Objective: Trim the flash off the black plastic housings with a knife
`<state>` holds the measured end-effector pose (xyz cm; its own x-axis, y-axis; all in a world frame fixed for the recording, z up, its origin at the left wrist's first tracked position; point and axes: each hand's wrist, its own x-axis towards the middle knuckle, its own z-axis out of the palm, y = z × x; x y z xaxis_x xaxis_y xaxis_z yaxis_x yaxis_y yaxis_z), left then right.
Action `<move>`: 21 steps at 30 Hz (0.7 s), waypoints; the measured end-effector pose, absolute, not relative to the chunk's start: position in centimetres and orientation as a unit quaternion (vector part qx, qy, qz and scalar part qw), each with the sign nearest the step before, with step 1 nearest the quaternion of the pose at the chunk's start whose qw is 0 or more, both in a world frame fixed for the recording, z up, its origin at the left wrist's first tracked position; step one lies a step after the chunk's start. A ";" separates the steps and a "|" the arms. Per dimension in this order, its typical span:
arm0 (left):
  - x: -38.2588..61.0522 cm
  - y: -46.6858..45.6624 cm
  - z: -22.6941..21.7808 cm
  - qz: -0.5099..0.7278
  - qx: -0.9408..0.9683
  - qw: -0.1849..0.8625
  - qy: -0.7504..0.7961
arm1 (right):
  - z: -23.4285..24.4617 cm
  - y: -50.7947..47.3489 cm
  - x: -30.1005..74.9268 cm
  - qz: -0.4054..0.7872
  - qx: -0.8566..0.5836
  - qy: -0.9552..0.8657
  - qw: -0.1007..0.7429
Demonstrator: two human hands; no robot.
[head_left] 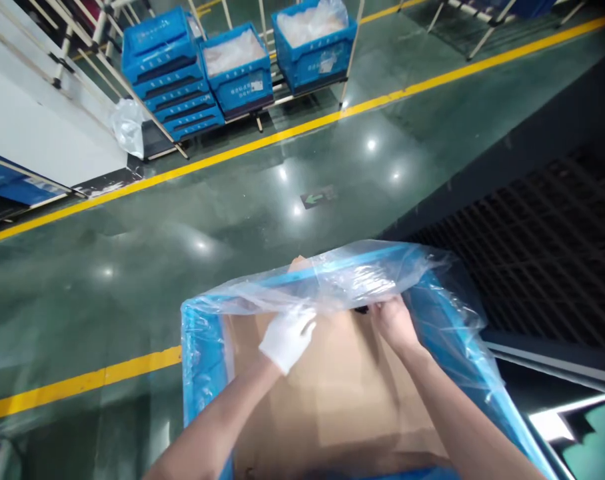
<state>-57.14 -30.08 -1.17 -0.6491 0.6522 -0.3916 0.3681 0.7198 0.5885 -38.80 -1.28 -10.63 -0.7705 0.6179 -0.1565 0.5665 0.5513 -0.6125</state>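
A blue crate (200, 360) lined with a clear plastic bag (352, 277) sits right below me, with a brown cardboard sheet (342, 387) lying inside it. My left hand (287, 337), in a white glove, reaches under the bag's loose far flap and rests on the cardboard, fingers curled at the plastic. My bare right hand (393, 321) is closed at the far edge of the cardboard beneath the same flap, next to a small dark item I cannot make out. The bag film hides most of the fingertips.
A green glossy floor (242, 220) with yellow lines (302, 127) stretches ahead. Blue crates (170, 73) with plastic bags stand on a rack at the back. A dark grated surface (542, 247) lies to the right. White racking (37, 100) is at the far left.
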 end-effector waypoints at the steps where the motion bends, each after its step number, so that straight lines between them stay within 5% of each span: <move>1: -57.7 -33.2 0.5 0.236 0.299 0.298 0.875 | -8.8 -1.3 -37.3 0.322 -0.333 -0.885 0.041; 6: -66.9 -43.0 5.4 0.190 0.182 0.154 0.952 | -1.0 3.9 -35.8 0.265 -0.305 -0.911 0.078; 14: -79.7 -41.6 5.6 0.172 0.219 0.366 0.888 | -1.4 16.6 -51.2 0.256 -0.164 -0.946 -0.117; 21: -84.9 -43.1 3.7 0.191 0.143 0.329 0.914 | -2.9 22.2 -58.1 0.208 -0.237 -0.945 -0.090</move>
